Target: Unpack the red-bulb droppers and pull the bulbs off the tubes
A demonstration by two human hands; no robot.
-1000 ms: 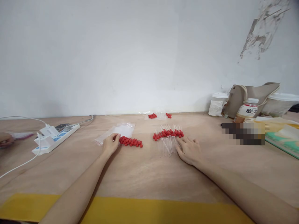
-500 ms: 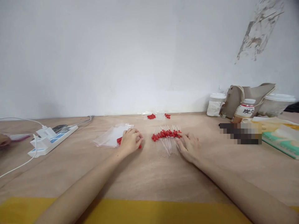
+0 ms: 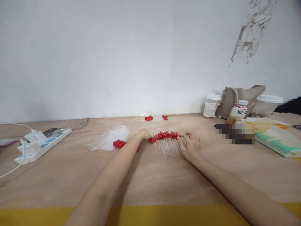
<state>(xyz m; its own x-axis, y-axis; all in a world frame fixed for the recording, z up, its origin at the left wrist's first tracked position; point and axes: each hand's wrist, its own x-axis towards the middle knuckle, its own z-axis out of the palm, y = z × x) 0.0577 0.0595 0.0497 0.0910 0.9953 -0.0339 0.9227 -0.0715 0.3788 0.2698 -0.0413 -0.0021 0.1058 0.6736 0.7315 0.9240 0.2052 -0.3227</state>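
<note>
Glass droppers with red rubber bulbs [image 3: 164, 135] lie in a row at the middle of the table, their clear tubes pointing both toward the wall and toward me. My left hand [image 3: 144, 134] is at the row's left end, next to the bulbs; its fingertips are mostly hidden. At the right end rests my right hand [image 3: 191, 146], thumb and forefinger apart beside the last bulbs. More red bulbs [image 3: 119, 144] lie on clear plastic bags [image 3: 107, 138] to the left, partly behind my left forearm.
By the wall lies a clear bag with red-bulbed pieces [image 3: 149, 118]. A power strip [image 3: 44, 146] with chargers and cables stands left. On the right are a lidded cup [image 3: 211, 106], a bottle [image 3: 238, 111], a grey bag [image 3: 243, 96] and a tissue pack [image 3: 277, 144]. Yellow tape runs along the front.
My left hand has moved right, from the bulbs by the plastic bags to the row's left end. My right hand stays at the right end. The camera view has shifted slightly.
</note>
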